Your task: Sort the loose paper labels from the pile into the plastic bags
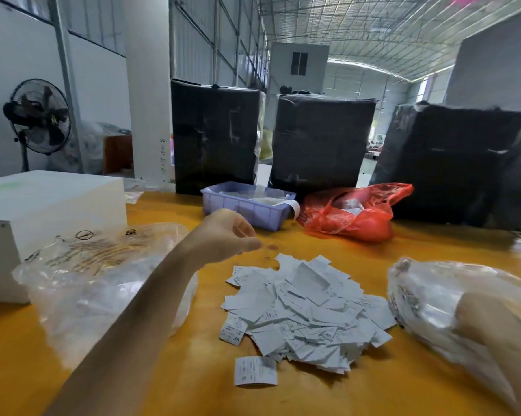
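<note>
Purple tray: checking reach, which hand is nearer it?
Left. The left hand hovers just before the purple tray; the right hand is inside a clear bag, far right.

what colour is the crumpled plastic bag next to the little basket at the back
Red, translucent: the crumpled bag beside the lilac basket, clearest in the head view.

Right hand (481, 313) blurred inside clear bag (427, 292); grip indiscernible.

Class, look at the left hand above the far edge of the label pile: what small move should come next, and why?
Probably lower the left hand and pinch one label from the pile of labels. Its fingers hang loosely curled above the pile's far edge and appear to hold nothing, while the right hand is inside the right plastic bag, seemingly holding it ready.
</note>
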`<state>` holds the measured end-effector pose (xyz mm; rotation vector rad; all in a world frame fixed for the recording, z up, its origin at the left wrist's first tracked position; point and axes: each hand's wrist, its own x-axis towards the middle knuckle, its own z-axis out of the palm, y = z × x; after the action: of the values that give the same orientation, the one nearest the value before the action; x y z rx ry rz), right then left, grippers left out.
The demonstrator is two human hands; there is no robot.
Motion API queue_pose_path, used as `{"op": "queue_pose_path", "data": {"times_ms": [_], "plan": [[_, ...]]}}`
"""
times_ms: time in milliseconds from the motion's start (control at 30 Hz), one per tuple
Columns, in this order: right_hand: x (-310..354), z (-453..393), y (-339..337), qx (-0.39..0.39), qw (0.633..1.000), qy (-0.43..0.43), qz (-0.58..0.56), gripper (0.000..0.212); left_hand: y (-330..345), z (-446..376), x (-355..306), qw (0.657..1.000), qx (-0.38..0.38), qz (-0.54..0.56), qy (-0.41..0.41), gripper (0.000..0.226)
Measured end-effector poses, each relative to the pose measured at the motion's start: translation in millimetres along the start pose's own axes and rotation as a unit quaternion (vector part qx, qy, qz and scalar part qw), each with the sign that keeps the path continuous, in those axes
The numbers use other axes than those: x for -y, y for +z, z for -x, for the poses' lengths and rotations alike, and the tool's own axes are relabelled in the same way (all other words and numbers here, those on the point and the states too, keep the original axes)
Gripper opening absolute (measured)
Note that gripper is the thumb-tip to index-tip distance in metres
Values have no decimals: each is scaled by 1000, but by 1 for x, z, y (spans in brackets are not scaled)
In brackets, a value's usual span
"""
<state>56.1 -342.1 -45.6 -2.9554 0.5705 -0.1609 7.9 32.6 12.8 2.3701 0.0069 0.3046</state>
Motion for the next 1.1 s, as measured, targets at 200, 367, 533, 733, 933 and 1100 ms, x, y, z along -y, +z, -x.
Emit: {"op": "queue_pose_path", "data": {"times_ms": [200, 367, 533, 733, 933, 1100], "plan": [[-7, -14, -1, -45, 998, 11, -35, 39, 63, 10, -23, 992, 113, 2, 57, 25], [-11, -14, -1, 42, 997, -63, 3, 46, 92, 16, -25, 984, 154, -23, 81, 26], [-5, -17, 17, -35, 996, -79, -7, 15, 100, 16, -21, 983, 158, -27, 87, 24], [-8, -21, 18, -82, 991, -99, -26, 18, 101, 13, -20, 985, 147, -24, 88, 17], [-10, -21, -16, -104, 979, -90, -149, 51, 101, 13, -22, 988, 117, -12, 102, 11], [12, 5, -47, -220, 941, -155, -205, 39, 102, 14, -24, 990, 84, 34, 104, 12]]}}
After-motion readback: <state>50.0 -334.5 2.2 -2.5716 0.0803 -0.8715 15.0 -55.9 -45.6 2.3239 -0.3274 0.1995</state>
